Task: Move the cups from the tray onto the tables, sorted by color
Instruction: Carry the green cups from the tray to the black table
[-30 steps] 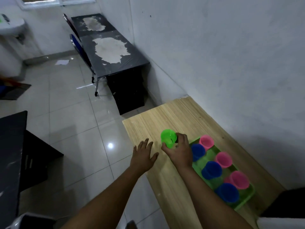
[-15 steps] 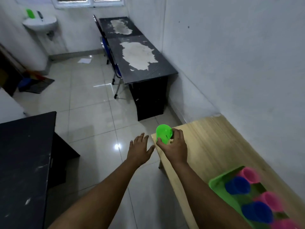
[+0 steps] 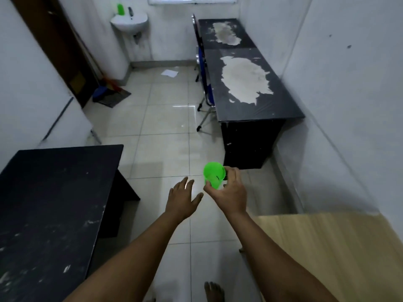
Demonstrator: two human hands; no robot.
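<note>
My right hand [image 3: 229, 191] grips a bright green cup [image 3: 214, 175], held over the tiled floor with its mouth tilted toward me. Just left of it my left hand [image 3: 182, 198] hovers with fingers spread and holds nothing. The wooden table [image 3: 340, 247] shows only its bare left end at the lower right. The tray and the other cups are out of view. A black table [image 3: 52, 205] stands at the lower left. A long black table with worn white patches [image 3: 246, 81] runs along the right wall ahead.
A folding chair [image 3: 205, 90] leans against the long table's left side. A white sink [image 3: 129, 22] with a green bottle hangs on the far wall. A mat and broom [image 3: 111, 95] lie by the door at left. My bare foot [image 3: 213, 292] shows on the tiles.
The view turned left, away from the wooden table; the tray and its cups left the frame. Both hands, the right still holding the green cup, now hang over the floor.
</note>
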